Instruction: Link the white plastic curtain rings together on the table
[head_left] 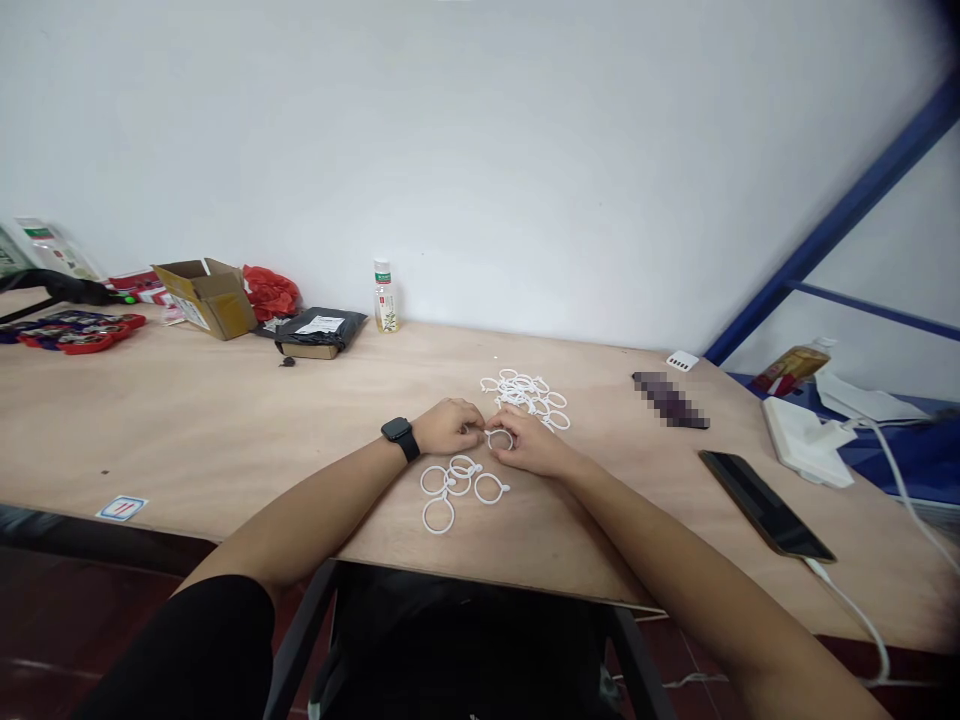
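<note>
Both my hands meet over the middle of a wooden table (225, 430). My left hand (448, 427), with a black watch on its wrist, is closed in a pinch on one side of a white plastic ring (499, 439). My right hand (529, 443) curls its fingers round the other side of the same ring. Just in front of my hands lie several linked white rings (456, 485). Beyond my right hand sits a loose pile of white rings (529, 394).
A black phone (765, 503) on a white cable lies at the right, near a white power strip (806, 442). A small bottle (385, 297), a black parcel (319, 330), a cardboard box (208, 296) and red items stand along the back left by the wall.
</note>
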